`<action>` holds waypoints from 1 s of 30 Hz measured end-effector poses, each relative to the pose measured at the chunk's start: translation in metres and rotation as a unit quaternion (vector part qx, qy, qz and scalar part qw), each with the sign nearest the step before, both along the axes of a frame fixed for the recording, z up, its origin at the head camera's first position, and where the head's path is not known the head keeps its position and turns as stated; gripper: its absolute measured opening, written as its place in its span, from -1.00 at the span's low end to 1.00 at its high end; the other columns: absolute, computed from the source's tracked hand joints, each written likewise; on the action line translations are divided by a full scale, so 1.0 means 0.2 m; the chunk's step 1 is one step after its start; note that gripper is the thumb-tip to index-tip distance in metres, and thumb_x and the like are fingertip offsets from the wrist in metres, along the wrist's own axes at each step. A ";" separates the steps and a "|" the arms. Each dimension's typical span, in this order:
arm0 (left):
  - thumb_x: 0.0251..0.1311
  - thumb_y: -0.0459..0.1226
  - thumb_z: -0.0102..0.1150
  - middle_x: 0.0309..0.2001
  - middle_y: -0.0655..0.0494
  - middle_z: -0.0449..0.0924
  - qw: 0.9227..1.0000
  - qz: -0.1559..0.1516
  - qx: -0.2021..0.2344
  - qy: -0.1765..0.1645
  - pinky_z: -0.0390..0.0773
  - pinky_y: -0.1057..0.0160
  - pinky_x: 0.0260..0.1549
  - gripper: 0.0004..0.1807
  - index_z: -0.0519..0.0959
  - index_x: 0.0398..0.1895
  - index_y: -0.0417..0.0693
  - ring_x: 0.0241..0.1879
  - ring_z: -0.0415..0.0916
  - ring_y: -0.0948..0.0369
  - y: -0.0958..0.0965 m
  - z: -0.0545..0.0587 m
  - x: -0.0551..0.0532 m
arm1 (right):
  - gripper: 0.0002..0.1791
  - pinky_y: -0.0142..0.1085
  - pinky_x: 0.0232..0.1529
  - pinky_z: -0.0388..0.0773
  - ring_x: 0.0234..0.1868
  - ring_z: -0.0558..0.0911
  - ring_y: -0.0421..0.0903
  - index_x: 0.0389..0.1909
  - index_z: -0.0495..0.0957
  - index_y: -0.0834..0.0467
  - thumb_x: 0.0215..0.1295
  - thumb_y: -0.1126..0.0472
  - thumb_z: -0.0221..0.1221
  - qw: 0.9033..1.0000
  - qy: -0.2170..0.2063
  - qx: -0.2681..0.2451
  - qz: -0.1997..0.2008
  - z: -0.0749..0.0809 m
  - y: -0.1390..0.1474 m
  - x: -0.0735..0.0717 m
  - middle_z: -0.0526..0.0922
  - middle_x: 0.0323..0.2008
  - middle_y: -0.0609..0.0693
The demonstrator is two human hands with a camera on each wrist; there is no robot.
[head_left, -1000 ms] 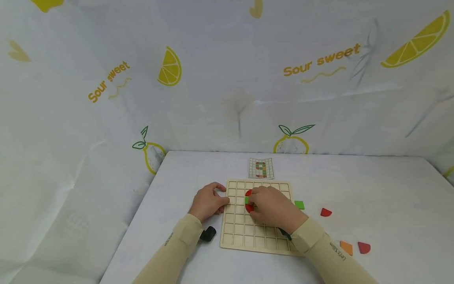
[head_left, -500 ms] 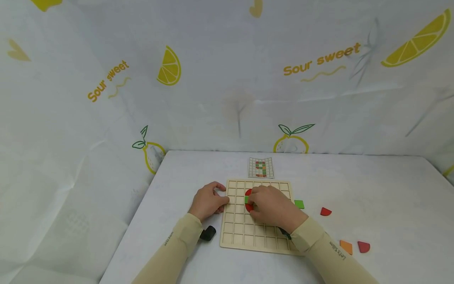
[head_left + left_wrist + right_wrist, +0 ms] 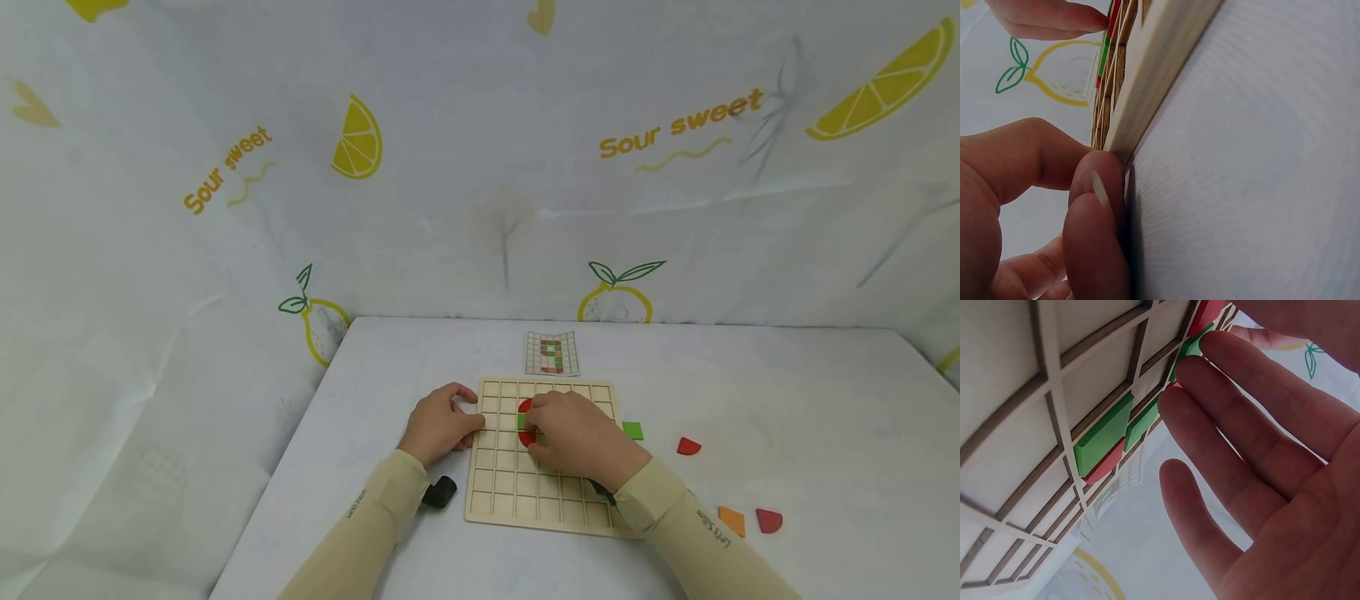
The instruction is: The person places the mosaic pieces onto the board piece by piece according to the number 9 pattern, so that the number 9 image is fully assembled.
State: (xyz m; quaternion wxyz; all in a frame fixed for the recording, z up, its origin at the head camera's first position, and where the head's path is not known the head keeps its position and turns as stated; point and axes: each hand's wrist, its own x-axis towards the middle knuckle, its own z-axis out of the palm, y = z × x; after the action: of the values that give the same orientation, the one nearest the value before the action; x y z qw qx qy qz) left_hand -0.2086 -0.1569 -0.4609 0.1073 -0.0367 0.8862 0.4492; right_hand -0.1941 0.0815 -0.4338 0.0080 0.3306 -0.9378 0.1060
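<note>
A pale wooden grid board (image 3: pixel 504 483) lies flat on the table. My left hand (image 3: pixel 441 427) is at its left edge, and the left wrist view shows curved fingertips against the wooden side. Over the middle of the board my right hand (image 3: pixel 581 435) reaches down to the tiles, covering several squares. Beside its fingertips show a red quarter-round tile (image 3: pixel 525 405), a green square tile (image 3: pixel 521 422) and another red tile (image 3: pixel 527 439). In the right wrist view the fingers are fairly straight, tips at the tiles; farther along sit a green tile (image 3: pixel 1107 434) and a red one (image 3: pixel 1105 462).
A card (image 3: pixel 552 355) printed with a coloured grid pattern lies behind the board. To the right are a loose green square (image 3: pixel 633 431), a red quarter-round (image 3: pixel 689 447), an orange tile (image 3: pixel 732 522) and another red tile (image 3: pixel 769 522). A black object (image 3: pixel 440 492) sits by the left sleeve.
</note>
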 end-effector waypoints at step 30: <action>0.25 -0.19 0.44 -0.51 0.10 0.69 1.000 0.005 -0.017 -0.005 0.53 0.28 -0.51 -0.64 0.64 0.10 0.05 -0.58 0.60 0.21 0.02 0.01 0.01 | -0.78 -0.04 0.04 0.70 -0.10 0.69 -0.14 -0.09 0.82 0.05 0.31 0.08 0.45 0.983 -0.089 -0.014 -0.161 0.07 0.63 0.07 0.74 -0.11 -0.16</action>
State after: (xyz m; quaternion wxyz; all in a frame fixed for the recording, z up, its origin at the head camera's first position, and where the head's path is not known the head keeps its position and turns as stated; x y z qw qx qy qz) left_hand -0.2062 -0.1526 -0.4590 0.1093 -0.0451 0.8931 0.4340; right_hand -0.1794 0.2083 -0.4203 -0.0542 0.1638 -0.9742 0.1457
